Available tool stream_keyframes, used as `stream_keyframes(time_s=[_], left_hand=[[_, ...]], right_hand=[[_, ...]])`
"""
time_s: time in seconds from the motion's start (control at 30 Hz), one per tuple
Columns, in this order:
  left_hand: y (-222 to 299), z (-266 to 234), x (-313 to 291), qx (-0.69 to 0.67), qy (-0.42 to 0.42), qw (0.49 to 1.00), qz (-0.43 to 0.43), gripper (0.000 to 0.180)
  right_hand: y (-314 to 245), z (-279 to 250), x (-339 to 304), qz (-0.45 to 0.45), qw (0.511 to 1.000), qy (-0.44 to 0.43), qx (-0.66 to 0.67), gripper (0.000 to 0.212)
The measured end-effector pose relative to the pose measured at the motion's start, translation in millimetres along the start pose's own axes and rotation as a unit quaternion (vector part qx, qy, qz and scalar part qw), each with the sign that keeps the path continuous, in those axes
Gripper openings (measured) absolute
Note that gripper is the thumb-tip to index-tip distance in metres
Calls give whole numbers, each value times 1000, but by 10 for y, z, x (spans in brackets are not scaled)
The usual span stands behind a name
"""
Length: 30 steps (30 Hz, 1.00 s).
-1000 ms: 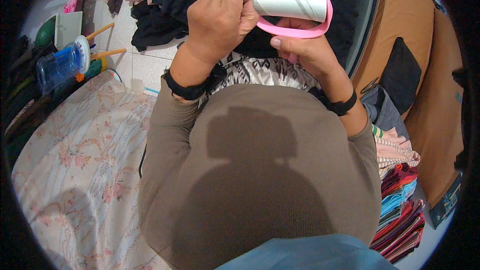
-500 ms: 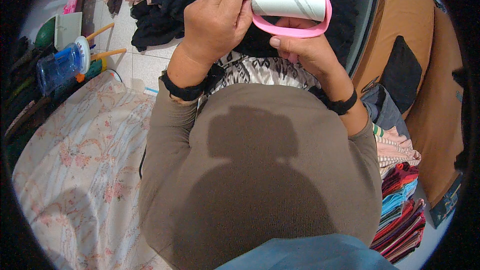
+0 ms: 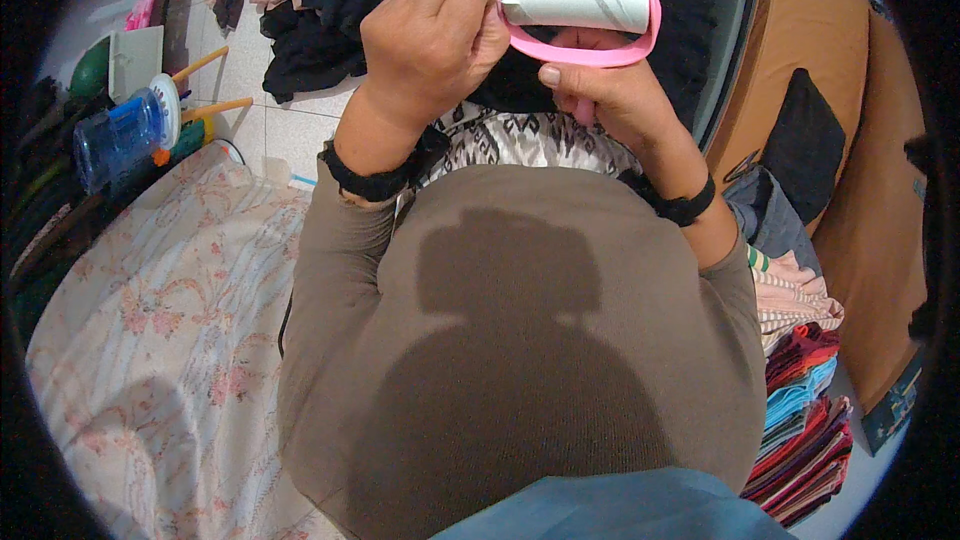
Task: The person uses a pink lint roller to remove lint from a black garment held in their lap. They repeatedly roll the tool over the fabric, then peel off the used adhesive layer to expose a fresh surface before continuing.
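Note:
A lint roller (image 3: 565, 0) with a white sheet roll, a grey diagonal stripe and a pink frame is held up at the top middle, its roll lying nearly level. My right hand (image 3: 622, 100) is closed round the pink handle below the frame, thumb stretched along its near side. At the roll's left end, my left hand (image 3: 432, 35) is closed in a fist-like grip against the pink frame. Its fingertips are hidden, so exactly what they pinch there does not show. Both wrists wear black bands.
Black clothes (image 3: 315, 40) lie on pale floor tiles. A blue clear container (image 3: 118, 140) with a white lid stands at left, beside a floral cloth (image 3: 170, 320). Folded clothes (image 3: 800, 440) are stacked at right, near a brown padded surface (image 3: 870, 210). Black fabric (image 3: 480, 80) lies beyond my hands.
The lint roller has risen slightly, and the stripe on its roll has shifted. My left hand has moved a little left, baring the frame's left end. My right hand keeps its hold.

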<state>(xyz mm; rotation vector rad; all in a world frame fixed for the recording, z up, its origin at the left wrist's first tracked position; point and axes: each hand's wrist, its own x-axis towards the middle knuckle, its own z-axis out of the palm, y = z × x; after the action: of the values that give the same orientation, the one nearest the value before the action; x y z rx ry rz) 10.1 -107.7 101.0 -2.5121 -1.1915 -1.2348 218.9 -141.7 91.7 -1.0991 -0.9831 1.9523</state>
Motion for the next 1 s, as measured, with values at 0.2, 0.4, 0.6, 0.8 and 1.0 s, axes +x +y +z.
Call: stream_keyframes(time_s=[0.2,0.4,0.6,0.8,1.0], left_hand=[[33,-108,61,-7,-4,1000,-23,16],[15,-302,138,-2,11,998,-54,19],[-77,-459,200,5,39,998,-52,16],[-108,-585,209,13,56,996,-73,14],[-109,-721,210,27,75,993,-90,17]], right_hand=[[32,-98,37,20,1000,-12,10,40],[88,-122,57,17,997,8,80,34],[81,-117,72,17,997,10,77,34],[82,-140,71,26,997,0,72,35],[90,-152,73,27,997,-1,74,33]])
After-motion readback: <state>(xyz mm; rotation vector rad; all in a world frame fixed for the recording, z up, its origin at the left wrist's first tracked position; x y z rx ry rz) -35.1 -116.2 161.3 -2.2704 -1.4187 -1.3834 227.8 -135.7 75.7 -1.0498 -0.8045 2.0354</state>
